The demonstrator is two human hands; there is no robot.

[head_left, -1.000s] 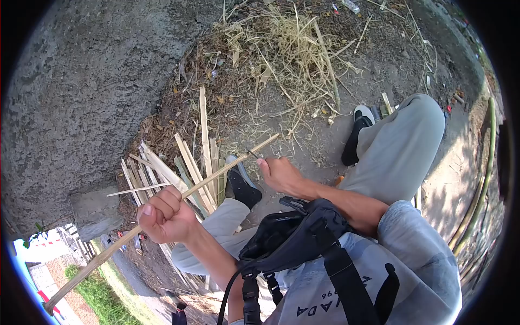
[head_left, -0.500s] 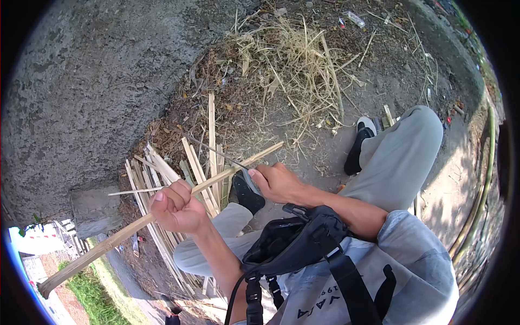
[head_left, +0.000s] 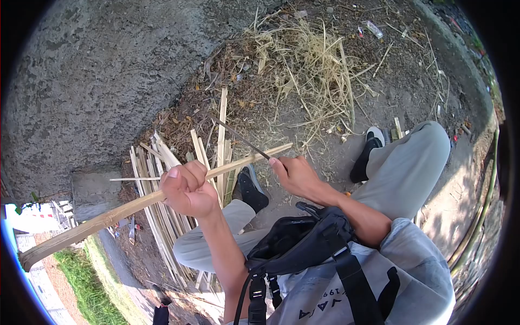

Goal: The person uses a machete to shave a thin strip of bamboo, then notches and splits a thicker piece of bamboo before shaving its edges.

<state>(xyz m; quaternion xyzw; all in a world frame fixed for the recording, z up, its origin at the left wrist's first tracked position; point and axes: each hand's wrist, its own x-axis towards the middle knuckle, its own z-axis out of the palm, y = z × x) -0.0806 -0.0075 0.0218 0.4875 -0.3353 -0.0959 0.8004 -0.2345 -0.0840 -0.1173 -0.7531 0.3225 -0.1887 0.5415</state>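
My left hand (head_left: 189, 189) is closed around a long bamboo strip (head_left: 119, 210), which slants from the lower left up to the right. Its far left end is darker and thicker. In my right hand (head_left: 299, 177) is a knife (head_left: 241, 137) with a thin dark blade. The blade crosses the strip near its right end and looks to be against it; the handle is hidden in my fingers. A thin sliver (head_left: 135, 179) sticks out to the left beside my left hand.
A pile of split bamboo strips (head_left: 157, 216) lies under and left of my left hand. Dry shavings (head_left: 319, 70) are heaped on the ground ahead. A rough concrete slab (head_left: 108, 81) fills the upper left. A black bag (head_left: 298, 238) rests at my lap.
My right hand and the knife have moved right along the strip toward its end. The strip has shifted slightly, and my left hand still grips it. The whole view has shifted a little.
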